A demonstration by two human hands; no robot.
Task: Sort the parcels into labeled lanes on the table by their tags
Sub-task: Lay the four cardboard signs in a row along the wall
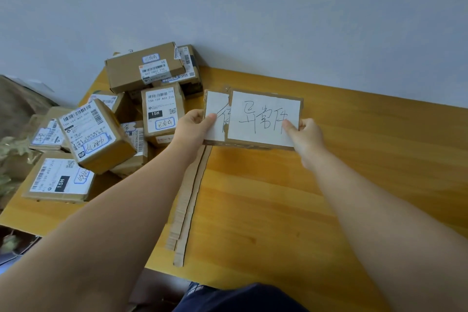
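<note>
I hold up two overlapping cardboard label cards with white paper and handwritten characters over the wooden table [329, 185]. My left hand [193, 125] pinches the left edge of the rear card [215, 109], which is mostly hidden. My right hand [307, 135] grips the lower right corner of the front card [263, 116]. A heap of brown parcels with shipping tags fills the table's left end, among them a tilted box [95, 134], a flat box [60, 180] and a long box [144, 67] on top at the back.
Cardboard strips [188, 200] lie in a line from the cards toward the near table edge, beside the parcel heap. A pale wall [278, 20] runs right behind the table. Dried leaves [10, 149] show at the far left, off the table.
</note>
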